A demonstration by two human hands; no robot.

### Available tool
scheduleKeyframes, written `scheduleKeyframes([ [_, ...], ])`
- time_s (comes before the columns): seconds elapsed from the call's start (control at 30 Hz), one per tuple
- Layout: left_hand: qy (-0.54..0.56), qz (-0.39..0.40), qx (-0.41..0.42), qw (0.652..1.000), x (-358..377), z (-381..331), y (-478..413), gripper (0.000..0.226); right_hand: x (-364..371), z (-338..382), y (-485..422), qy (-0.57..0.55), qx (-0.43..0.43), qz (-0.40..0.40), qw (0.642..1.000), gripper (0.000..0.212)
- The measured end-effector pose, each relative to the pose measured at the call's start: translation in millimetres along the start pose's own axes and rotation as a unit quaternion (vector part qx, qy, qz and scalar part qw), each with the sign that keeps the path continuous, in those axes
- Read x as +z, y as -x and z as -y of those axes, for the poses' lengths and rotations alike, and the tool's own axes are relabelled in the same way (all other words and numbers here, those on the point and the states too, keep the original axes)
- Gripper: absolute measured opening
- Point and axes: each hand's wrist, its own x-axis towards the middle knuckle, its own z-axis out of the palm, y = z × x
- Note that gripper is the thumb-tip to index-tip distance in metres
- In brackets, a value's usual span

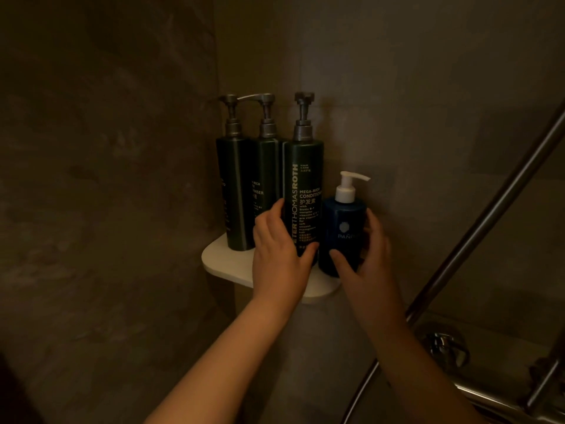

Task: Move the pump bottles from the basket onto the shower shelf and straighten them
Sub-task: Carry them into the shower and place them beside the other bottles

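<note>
Head view, dim light: two bare forearms reach up from the bottom edge toward a wall corner. Left hand [278,249] grips the lower part of the tall dark conditioner bottle [302,185], fingers curled round its left side, thumb across the front near the base. Right hand [374,261] holds the short blue bottle [342,221], thumb on the front low down, fingers wrapped round the right side. All bottles stand upright on the white corner shelf [220,255]. Blue bottle is at the right end, just beside the conditioner bottle, touching or nearly so; its white pump [347,185] points right. Left of the conditioner bottle stand a middle dark bottle [269,175] and a far-left dark bottle [234,191], packed close, the three touching or almost. The middle bottle's metal nozzle points left, over the far-left bottle's pump. Brown tiled wall [107,179] behind. To the right a metal rail [489,209] runs diagonally, with a chrome tap fitting [446,347] below it, and a hose at the lower right.
</note>
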Motion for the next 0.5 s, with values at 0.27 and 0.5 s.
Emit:
scheduleKeyframes([
  [0.27, -0.033, -0.002, -0.021, 0.999, 4.4, -4.9, -6.3, 0.087, -0.7, -3.7, -1.0, 0.039, -0.017, -0.019, 0.999, 0.079],
  [0.5, -0.04, 0.017, -0.033, 0.999, 2.8, -4.3, -5.0, 0.087, -0.2, -1.8, -0.3, 0.037, -0.021, -0.014, 0.999, 0.079],
])
